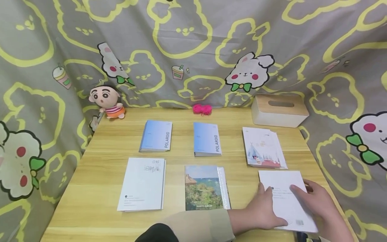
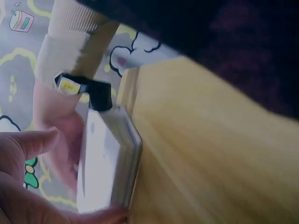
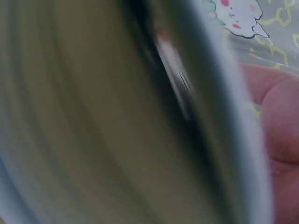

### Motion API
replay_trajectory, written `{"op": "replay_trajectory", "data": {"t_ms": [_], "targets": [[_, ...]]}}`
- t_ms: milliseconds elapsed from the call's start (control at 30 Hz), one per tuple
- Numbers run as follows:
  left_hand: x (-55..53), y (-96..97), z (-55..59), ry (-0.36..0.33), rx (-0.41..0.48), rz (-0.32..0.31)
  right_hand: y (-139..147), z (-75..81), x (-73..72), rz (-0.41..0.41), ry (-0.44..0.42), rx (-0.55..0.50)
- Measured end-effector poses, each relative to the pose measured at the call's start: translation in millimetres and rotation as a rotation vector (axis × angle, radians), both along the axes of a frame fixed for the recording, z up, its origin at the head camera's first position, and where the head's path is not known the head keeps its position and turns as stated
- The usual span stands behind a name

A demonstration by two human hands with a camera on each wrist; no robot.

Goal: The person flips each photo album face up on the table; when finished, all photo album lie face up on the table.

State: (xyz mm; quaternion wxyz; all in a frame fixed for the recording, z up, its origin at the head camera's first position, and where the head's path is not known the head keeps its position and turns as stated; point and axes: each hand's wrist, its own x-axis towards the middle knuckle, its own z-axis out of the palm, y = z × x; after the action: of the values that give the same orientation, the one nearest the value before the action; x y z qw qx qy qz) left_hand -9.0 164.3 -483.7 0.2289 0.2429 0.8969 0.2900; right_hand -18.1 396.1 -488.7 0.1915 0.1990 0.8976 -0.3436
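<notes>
A white photo album (image 1: 285, 201) with small print and a barcode lies at the table's front right, between my two hands. My left hand (image 1: 262, 209) grips its left side, with the thumb along the lower edge. On the opposite side my right hand (image 1: 318, 198) holds the album, its thumb over the cover and the other fingers partly hidden at the edge. The left wrist view shows the album's page block (image 2: 126, 158) above the wood. Blurred album pages (image 3: 88, 112) fill most of the right wrist view.
Two blue POLAROID albums (image 1: 157, 134), a white album (image 1: 142, 185), a landscape-covered album (image 1: 201, 188) and an illustrated album (image 1: 261, 148) lie on the wooden table (image 1: 90, 188). Behind them are a plush doll (image 1: 105, 102), pink yarn (image 1: 202, 109) and a tissue box (image 1: 279, 111).
</notes>
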Motion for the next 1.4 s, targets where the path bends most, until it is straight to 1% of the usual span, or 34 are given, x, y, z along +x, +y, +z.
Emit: {"op": "replay_trajectory", "data": {"t_ms": [100,167,233,300,400,433,500,533,567,633,667,733,767,900,967,1100,1200,1267,1333,1400], "targets": [[2.8,-0.2,0.6,-0.022,0.025,0.027,-7,-1.6,-3.2,-0.011,0.04,-0.043],[3.9,-0.6,1.1,-0.055,0.045,0.047,-9,-0.6,-3.1,-0.034,0.042,-0.064],[4.2,-1.7,1.2,-0.088,0.07,0.058,-9,1.2,-1.1,-0.096,0.033,-0.091],[3.4,-3.5,1.0,-0.105,0.097,0.052,-9,4.9,2.6,-0.174,0.027,-0.108],[1.4,-6.8,-0.4,-0.112,0.128,0.038,-10,11.1,9.0,-0.291,0.095,-0.154],[0.7,-7.9,-0.8,-0.125,0.142,0.039,-11,13.7,11.7,-0.306,0.127,-0.165],[-0.5,-9.8,-1.7,-0.165,0.157,0.069,-12,18.9,17.2,-0.317,0.191,-0.217],[-1.4,-10.7,-1.9,-0.18,0.157,0.086,-13,21.0,20.4,-0.298,0.232,-0.239],[-2.2,-11.7,-2.1,-0.2,0.157,0.103,-14,23.4,23.4,-0.285,0.254,-0.274],[-4.1,-13.7,-2.3,-0.238,0.163,0.13,-17,27.3,28.5,-0.241,0.304,-0.296],[-5.2,-14.6,-2.5,-0.246,0.165,0.134,-18,28.5,30.5,-0.225,0.325,-0.305],[-7.5,-16.7,-3.2,-0.243,0.183,0.115,-20,30.4,33.2,-0.197,0.36,-0.319],[-8.1,-17.9,-3.3,-0.242,0.203,0.106,-22,30.6,33.6,-0.195,0.377,-0.343],[-8.9,-22.6,-2.3,-0.205,0.315,0.075,-24,28.1,32.6,-0.174,0.46,-0.452],[-8.1,-24.6,-0.3,-0.18,0.376,0.064,-24,25.4,31.4,-0.15,0.499,-0.499],[-4.1,-25.6,6.3,-0.122,0.457,0.061,-24,22.5,28.6,-0.112,0.529,-0.518],[-0.3,-24.4,11.6,-0.07,0.477,0.06,-25,22.8,27.3,-0.073,0.547,-0.572],[1.2,-23.5,14.1,-0.05,0.478,0.054,-25,23.4,26.9,-0.032,0.554,-0.632],[1.8,-23.7,15.8,-0.045,0.466,0.047,-26,24.0,26.7,0.018,0.556,-0.686],[1.6,-24.3,17.0,-0.047,0.455,0.046,-26,23.9,26.7,0.057,0.556,-0.708]]}}
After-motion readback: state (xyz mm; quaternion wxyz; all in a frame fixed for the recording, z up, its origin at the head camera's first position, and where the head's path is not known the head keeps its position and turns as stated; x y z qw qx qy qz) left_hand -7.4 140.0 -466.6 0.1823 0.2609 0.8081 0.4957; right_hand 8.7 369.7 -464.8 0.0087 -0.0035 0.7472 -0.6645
